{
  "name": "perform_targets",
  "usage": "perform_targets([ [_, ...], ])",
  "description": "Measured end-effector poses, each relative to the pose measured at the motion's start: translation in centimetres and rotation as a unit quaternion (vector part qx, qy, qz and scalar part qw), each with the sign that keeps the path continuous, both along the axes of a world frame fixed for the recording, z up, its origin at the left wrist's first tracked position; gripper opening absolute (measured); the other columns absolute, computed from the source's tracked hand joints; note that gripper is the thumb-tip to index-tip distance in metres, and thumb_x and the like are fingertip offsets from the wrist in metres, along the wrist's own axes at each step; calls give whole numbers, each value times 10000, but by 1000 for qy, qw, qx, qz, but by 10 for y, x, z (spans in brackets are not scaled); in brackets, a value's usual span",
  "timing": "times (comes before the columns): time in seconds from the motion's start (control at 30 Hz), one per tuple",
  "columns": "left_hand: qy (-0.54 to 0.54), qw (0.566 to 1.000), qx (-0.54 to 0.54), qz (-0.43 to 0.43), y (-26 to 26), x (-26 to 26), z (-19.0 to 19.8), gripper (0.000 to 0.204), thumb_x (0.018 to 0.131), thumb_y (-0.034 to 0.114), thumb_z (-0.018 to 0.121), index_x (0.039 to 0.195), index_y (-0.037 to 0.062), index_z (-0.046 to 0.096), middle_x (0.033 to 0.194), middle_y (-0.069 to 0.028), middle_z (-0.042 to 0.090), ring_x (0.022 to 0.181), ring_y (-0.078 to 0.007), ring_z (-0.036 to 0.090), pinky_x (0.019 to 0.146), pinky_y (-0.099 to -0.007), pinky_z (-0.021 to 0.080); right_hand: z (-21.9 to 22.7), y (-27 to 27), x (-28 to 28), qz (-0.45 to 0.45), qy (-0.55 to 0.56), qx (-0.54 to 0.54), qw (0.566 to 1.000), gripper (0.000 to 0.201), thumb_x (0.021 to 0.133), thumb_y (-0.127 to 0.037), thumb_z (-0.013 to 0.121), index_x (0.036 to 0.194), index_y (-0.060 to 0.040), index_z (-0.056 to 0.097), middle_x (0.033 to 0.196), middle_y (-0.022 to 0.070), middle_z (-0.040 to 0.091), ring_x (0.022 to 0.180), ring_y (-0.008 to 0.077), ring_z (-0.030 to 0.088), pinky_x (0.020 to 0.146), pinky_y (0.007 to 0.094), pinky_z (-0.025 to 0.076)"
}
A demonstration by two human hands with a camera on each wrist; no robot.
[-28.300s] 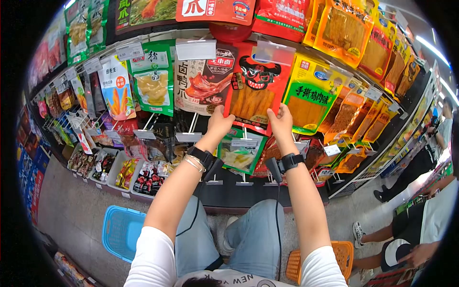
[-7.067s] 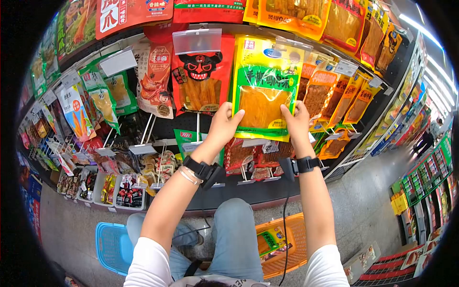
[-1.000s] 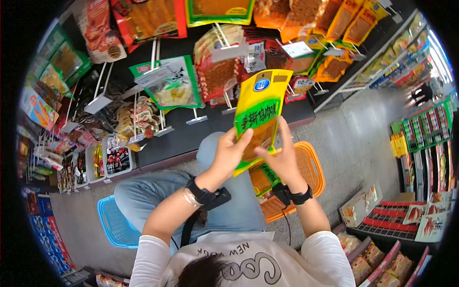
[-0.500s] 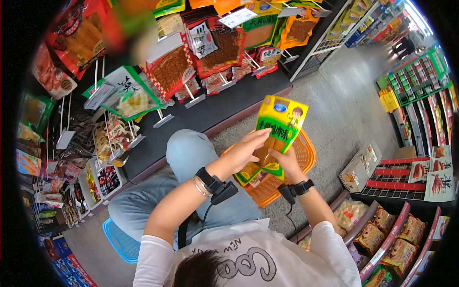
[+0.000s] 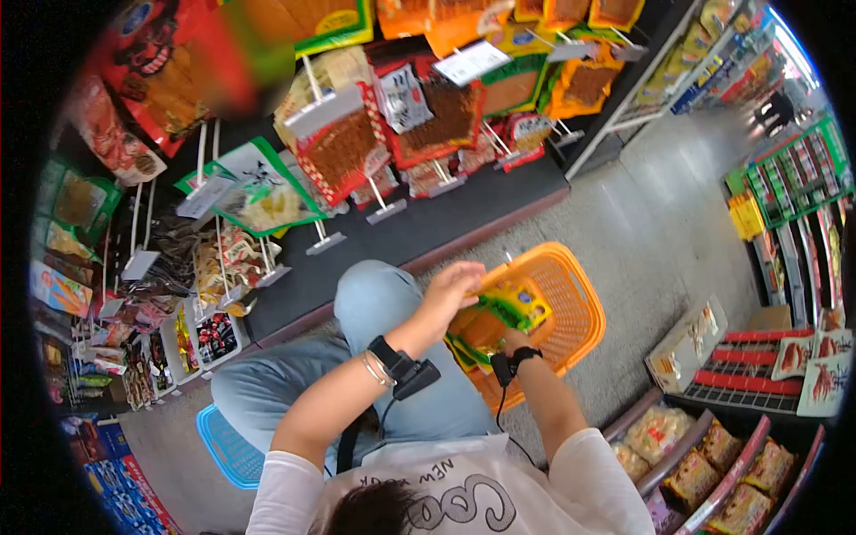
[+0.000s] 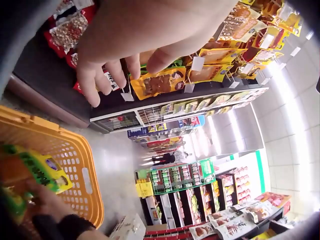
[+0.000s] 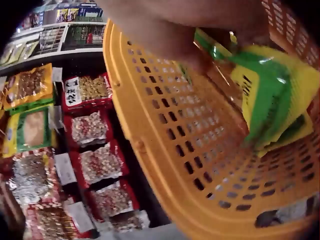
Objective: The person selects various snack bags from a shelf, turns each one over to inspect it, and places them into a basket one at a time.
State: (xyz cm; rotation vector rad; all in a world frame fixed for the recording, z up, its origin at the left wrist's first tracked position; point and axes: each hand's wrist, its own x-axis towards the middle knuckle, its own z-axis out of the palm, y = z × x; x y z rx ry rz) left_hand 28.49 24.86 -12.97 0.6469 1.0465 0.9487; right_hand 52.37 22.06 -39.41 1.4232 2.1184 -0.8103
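My right hand (image 5: 514, 340) is down inside the orange plastic basket (image 5: 586, 312), pinching a yellow and green snack packet (image 5: 522, 306) near its lower end. In the right wrist view the packet (image 7: 272, 90) lies tilted, bent along its length, with the hand (image 7: 200, 22) above it and partly hiding it. Another yellow edge shows beneath it in the basket. My left hand (image 5: 450, 296) hovers over the basket's left side, fingers loosely bent and holding nothing. The left wrist view shows this hand (image 6: 145, 35) in front of the shelf, apart from the packet.
Hanging snack packets (image 5: 339, 152) on hooks with price tags fill the rack ahead, above a dark shelf base (image 5: 383, 241). A blue basket (image 5: 230, 450) stands at the left by my leg. Bins of packaged food (image 5: 713, 464) and a wire rack (image 5: 740, 374) are at the right.
The packet has gone from in front of me down into the orange basket with my right hand. My left hand has let go of it and stays above.
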Motion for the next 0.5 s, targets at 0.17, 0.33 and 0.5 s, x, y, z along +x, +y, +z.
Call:
perform_targets([
  [0.17,-14,998,49,28,6,-18,13,276,903,222,528,1125,59,546,1172,-68,537,1091,-184,502,934,-361,422,-31,4,-3,-718,371,-190,558,315,800,-139,591,1084,-33,502,931,138,584,738,289,588,553,402,477],
  [0.33,-2,989,128,68,9,-44,37,211,910,183,528,1081,65,562,1103,-25,572,1052,-129,516,882,-306,431,67,51,-23,-592,398,-41,700,176,862,-206,560,951,-55,570,859,81,623,701,167,597,589,290,482],
  [0.5,37,970,200,132,10,-74,76,198,909,167,525,1067,55,566,1101,-47,575,1037,-144,529,898,-317,442,228,85,-69,-406,599,3,690,156,926,-179,513,944,-31,559,853,86,631,728,140,608,659,252,491],
])
